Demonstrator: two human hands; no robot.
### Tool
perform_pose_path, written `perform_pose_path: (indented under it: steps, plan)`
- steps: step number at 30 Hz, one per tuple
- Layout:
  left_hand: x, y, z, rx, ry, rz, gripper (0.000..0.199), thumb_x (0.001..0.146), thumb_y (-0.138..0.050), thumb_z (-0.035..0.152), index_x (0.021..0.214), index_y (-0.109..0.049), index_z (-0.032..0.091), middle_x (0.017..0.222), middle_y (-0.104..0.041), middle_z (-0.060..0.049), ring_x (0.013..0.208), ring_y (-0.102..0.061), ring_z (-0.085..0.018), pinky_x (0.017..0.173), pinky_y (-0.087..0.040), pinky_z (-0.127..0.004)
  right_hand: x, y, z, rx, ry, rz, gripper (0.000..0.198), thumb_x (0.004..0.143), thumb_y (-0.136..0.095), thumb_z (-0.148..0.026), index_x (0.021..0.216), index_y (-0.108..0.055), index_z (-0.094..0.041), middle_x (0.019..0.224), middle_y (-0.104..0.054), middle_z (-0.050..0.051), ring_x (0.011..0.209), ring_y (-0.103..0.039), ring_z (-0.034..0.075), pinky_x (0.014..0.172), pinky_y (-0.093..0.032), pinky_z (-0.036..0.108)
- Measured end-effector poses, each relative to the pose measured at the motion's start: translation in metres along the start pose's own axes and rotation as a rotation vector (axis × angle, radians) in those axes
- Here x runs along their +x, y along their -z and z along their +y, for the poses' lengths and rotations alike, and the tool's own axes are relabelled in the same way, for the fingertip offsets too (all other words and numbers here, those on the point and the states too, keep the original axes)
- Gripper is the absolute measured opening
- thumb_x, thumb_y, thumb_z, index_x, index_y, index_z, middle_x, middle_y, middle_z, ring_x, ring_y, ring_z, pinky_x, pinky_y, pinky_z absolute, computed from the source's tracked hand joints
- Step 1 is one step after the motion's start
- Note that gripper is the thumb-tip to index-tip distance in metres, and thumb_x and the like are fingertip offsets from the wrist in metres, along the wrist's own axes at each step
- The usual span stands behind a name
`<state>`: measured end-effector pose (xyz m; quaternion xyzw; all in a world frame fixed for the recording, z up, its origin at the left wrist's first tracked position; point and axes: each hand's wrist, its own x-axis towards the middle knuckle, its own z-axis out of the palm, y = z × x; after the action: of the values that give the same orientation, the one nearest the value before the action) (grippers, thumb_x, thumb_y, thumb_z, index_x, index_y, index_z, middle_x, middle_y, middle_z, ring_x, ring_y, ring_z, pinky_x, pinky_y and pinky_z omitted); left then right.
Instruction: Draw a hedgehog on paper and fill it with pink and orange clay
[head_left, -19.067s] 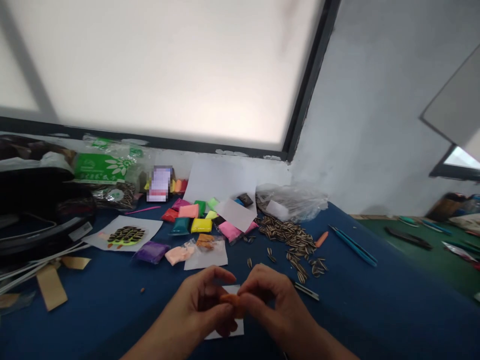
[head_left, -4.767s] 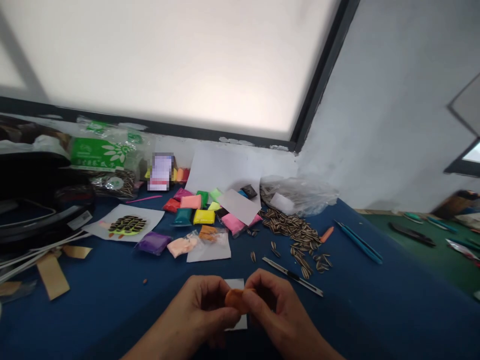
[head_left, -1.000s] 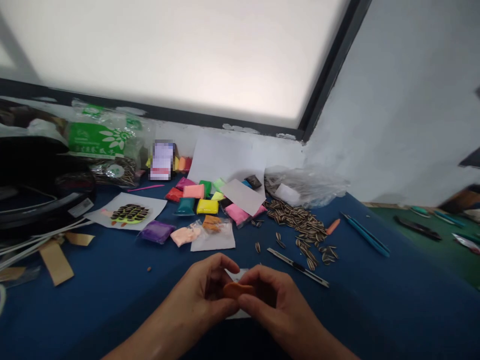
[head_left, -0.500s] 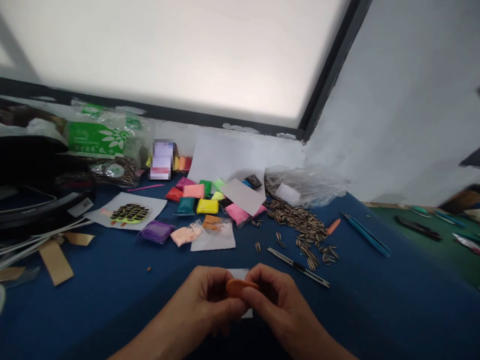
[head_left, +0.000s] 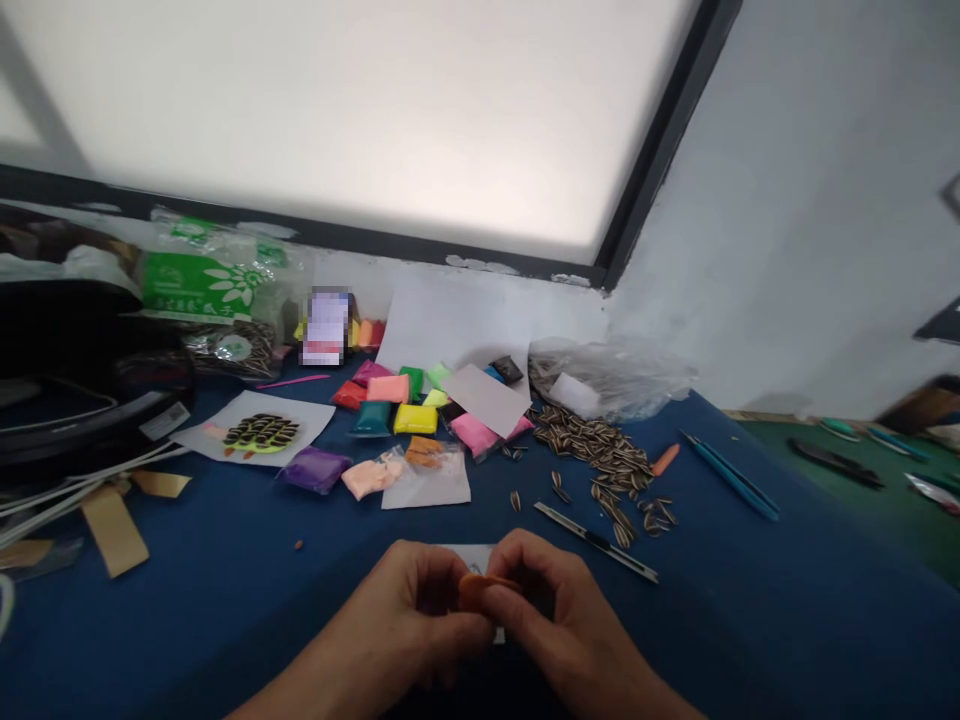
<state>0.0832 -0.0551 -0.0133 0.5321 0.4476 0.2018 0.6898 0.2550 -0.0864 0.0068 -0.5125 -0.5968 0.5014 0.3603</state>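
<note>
Between the fingers of both hands is a flattened piece of orange modelling clay. My left hand grips its left edge, fingers curled behind and thumb in front. With thumb and index finger, my right hand pinches the other side. Below the clay lies a small white paper, mostly hidden by my hands. Beyond it, on another white sheet, a bag with orange clay lies beside a pale peach clay packet. A utility knife rests right of my hands.
Sunflower seeds are heaped at the right, near blue tweezers. Coloured clay packets lie in the middle. Farther left are a paper with a seed-covered figure, a purple packet, a phone and a seed bag.
The orange clay has tilted and shifted slightly in my fingers, its left end now looking thicker. Both hands stay close together, and the view has moved a little.
</note>
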Motion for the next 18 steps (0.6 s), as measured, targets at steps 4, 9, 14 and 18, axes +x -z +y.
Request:
perform_pose_path:
  steps: [4,9,14,18]
  plan:
    - [0.001,0.0021,0.0006,-0.018,-0.062,-0.012,0.027,0.063,-0.068,0.043,0.071,-0.057,0.019,0.058,-0.055,0.007,0.044,-0.047,-0.008,0.043,-0.036,-0.02,-0.0014,0.0016,0.0011,0.029,0.059,0.011,0.02,0.093,-0.064,-0.038,0.093,-0.064,-0.019,0.08,-0.063,0.001,0.072,-0.058,0.016,0.068,-0.046,0.028]
    - [-0.0049,0.0021,0.0049,0.078,-0.098,-0.041,0.028,0.07,-0.066,0.045,0.076,-0.061,0.019,0.059,-0.055,0.005,0.053,-0.05,-0.012,0.049,-0.038,-0.022,-0.002,0.005,-0.0012,-0.068,0.302,-0.025,0.017,0.094,-0.059,-0.021,0.104,-0.073,-0.022,0.095,-0.067,0.004,0.082,-0.065,0.017,0.076,-0.051,0.031]
    - [-0.0048,0.0007,0.0082,-0.069,-0.089,-0.056,0.031,0.066,-0.074,0.042,0.081,-0.06,0.019,0.077,-0.07,-0.002,0.065,-0.06,-0.016,0.058,-0.045,-0.024,-0.0008,0.0056,0.0008,-0.037,0.247,0.016,0.012,0.094,-0.061,-0.022,0.101,-0.071,-0.02,0.085,-0.068,0.002,0.072,-0.066,0.016,0.068,-0.053,0.029]
    - [-0.0033,0.0033,0.0083,-0.098,-0.158,-0.122,0.033,0.073,-0.073,0.048,0.082,-0.07,0.016,0.077,-0.072,-0.003,0.063,-0.058,-0.014,0.061,-0.044,-0.024,-0.0001,0.0064,0.0029,-0.06,0.302,0.052,0.014,0.094,-0.06,-0.021,0.102,-0.071,-0.021,0.084,-0.069,0.002,0.073,-0.067,0.016,0.067,-0.053,0.028]
